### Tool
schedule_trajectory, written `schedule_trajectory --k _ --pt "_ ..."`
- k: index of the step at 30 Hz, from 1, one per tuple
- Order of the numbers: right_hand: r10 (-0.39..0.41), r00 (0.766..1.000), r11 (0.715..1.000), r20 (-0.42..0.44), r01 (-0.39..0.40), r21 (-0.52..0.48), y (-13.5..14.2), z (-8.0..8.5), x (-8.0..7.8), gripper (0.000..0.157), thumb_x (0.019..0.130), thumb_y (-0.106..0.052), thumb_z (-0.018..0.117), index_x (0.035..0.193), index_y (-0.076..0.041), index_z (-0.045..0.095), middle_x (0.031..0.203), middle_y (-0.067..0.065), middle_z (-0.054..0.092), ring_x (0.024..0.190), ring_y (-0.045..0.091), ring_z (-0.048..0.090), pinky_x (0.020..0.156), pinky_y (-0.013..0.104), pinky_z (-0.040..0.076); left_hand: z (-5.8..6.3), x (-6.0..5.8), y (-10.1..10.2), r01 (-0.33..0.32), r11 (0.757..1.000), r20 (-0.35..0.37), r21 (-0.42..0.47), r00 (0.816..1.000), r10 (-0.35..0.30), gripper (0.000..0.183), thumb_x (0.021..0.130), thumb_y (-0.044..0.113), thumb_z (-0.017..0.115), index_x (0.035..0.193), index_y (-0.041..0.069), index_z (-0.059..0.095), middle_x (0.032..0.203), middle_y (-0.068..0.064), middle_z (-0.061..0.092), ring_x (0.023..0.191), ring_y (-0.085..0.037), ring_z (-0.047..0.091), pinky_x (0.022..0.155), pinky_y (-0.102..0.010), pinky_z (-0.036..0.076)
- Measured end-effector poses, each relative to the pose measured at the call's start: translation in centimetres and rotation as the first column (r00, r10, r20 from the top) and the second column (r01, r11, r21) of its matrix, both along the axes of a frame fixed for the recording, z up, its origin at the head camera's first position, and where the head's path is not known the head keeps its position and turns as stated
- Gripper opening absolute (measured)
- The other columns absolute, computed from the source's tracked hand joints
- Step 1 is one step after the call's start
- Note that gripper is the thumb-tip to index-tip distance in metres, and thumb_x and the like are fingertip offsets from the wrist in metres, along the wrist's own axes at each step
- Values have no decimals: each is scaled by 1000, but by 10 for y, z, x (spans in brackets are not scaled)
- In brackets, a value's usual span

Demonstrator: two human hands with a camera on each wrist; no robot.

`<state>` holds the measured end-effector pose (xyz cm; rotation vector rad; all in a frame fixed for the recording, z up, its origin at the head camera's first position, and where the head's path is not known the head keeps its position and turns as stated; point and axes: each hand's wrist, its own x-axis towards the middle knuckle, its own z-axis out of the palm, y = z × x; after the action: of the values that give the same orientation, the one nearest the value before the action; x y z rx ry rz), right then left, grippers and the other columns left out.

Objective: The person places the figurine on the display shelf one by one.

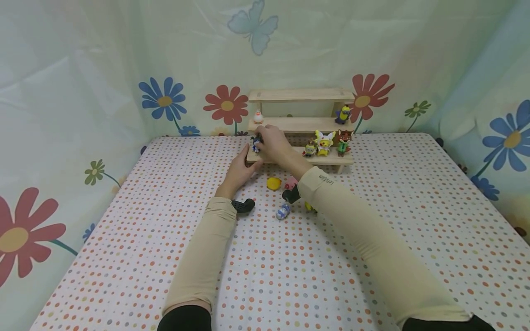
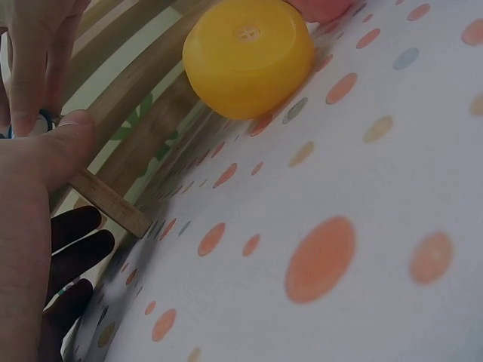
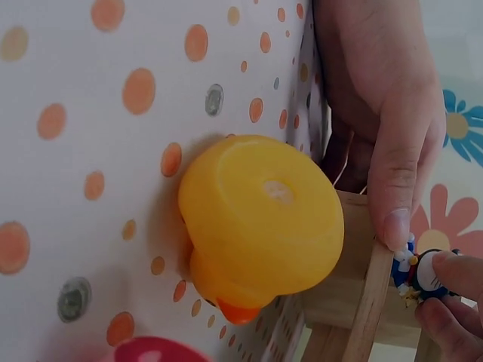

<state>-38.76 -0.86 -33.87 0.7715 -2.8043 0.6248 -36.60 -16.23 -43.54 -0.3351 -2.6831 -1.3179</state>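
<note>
At the left end of the wooden shelf's lowest step [image 1: 298, 156], my right hand [image 1: 275, 142] pinches a small blue and white cat figurine [image 3: 411, 268] between thumb and fingers. The figurine is upright at the plank's edge, largely covered by the hand in the head view. My left hand [image 1: 240, 170] rests against the same shelf corner. Its thumb [image 3: 398, 222] is straight, the tip right at the plank beside the figurine, and its other fingers [image 2: 83, 253] are spread below. A yellow rubber duck [image 3: 260, 215] lies tipped on the table just in front of the shelf.
Pink [image 1: 291, 183], blue-white [image 1: 283, 211] and yellow-green toys lie near the right forearm. A yellow figure [image 1: 324, 142], a fox figure [image 1: 344, 142] and a small figurine [image 1: 309, 148] share the lowest step. A white figure [image 1: 258, 116] and a purple-yellow one [image 1: 342, 114] stand higher.
</note>
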Motion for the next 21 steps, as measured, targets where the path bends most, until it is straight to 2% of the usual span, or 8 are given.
schedule_trajectory --k 12,21 --pt "28 999 999 -41 -27 43 2 3 -1 33 91 -21 65 119 -5 62 112 14 62 101 27 59 90 40 48 5 1 1 9 1000 -18 -10 1000 -10 90 89 55 57 153 9 15 157 -9 25 143 -23 29 116 -39 27" --pt "38 998 996 -45 -34 78 1 5 5 28 91 -18 65 115 -4 64 106 13 62 93 24 58 85 38 49 4 4 0 24 1000 -30 5 999 -24 90 89 54 58 153 7 15 156 -11 28 141 -25 32 114 -39 29"
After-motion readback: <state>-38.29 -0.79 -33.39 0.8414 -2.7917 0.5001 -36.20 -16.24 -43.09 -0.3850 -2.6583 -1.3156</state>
